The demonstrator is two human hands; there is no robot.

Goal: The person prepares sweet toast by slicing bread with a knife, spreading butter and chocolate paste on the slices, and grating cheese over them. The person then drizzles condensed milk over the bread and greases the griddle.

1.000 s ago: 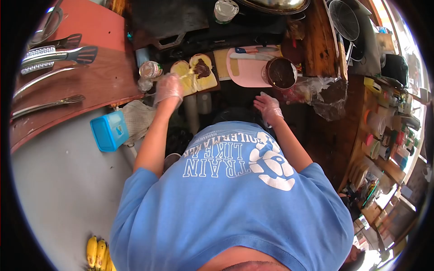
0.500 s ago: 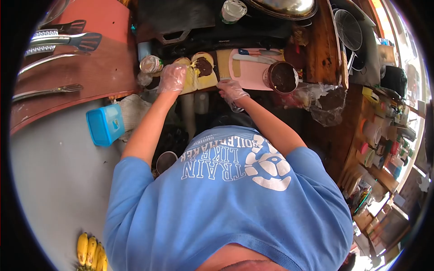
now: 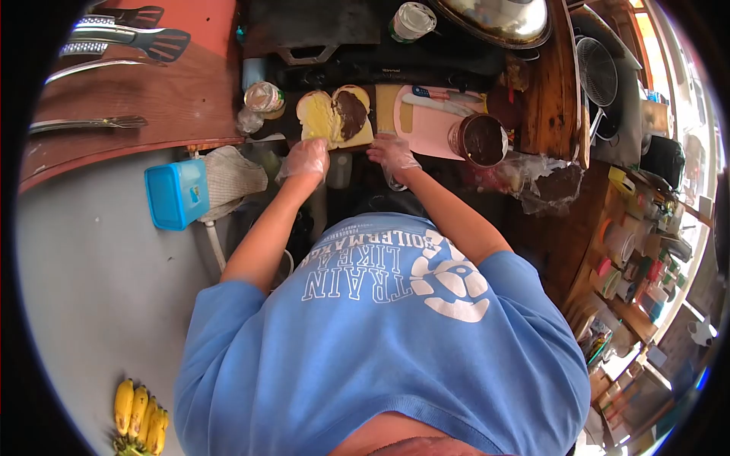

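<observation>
Two bread slices lie side by side on a dark board, the left with yellow spread (image 3: 319, 118) and the right with dark spread (image 3: 351, 114). My left hand (image 3: 306, 158), in a clear plastic glove, is at the front edge of the left slice, its fingers closed; what they hold is hidden. My right hand (image 3: 392, 153), also gloved, rests at the board's front edge, right of the slices, with its fingers partly spread and nothing visible in it. A jar of dark spread (image 3: 480, 140) stands on a pink cutting board (image 3: 430, 131), beside knives (image 3: 441, 102).
An open can (image 3: 264, 99) stands left of the bread, another can (image 3: 412, 21) behind. Spatulas (image 3: 163, 44) lie at the far left. A blue container (image 3: 176, 195), a cloth (image 3: 232, 181) and bananas (image 3: 141, 414) are lower left. Crumpled plastic (image 3: 547, 178) hangs at the right.
My left hand has moved from over the left slice down to its front edge, uncovering the slice. My right hand has come inward from the right to the board's edge.
</observation>
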